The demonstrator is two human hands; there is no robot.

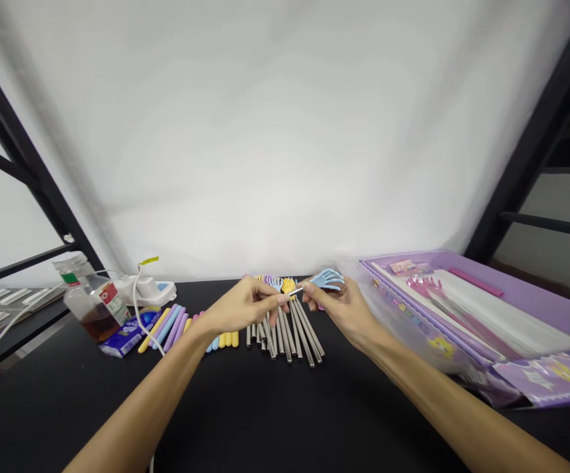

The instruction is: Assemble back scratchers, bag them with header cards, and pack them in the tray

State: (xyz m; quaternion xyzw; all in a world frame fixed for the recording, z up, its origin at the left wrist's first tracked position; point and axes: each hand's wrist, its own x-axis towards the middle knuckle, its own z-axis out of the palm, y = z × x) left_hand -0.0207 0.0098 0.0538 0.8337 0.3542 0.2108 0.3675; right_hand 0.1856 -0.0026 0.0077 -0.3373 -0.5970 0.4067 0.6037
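Forearms (137,401) span the desk (265,427); near its far edge the left hand (245,303) pinches a metal rod (295,291), the right hand (344,310) a blue claw (325,279) by its neck (315,282). The claw looks light and stiff, the rod slippery; the neck seems safer to hold than the prongs (335,272).

Centre of the table (245,414), rods (305,341) are laid out, claws (288,286) set at their far end, the wall (285,131) behind! Left of them, handles (176,332) are lined up; farther left, a packet (127,335) is placed beside a bottle (90,295), a power strip (166,290) set behind. Over right, a box (526,286) is stationed!
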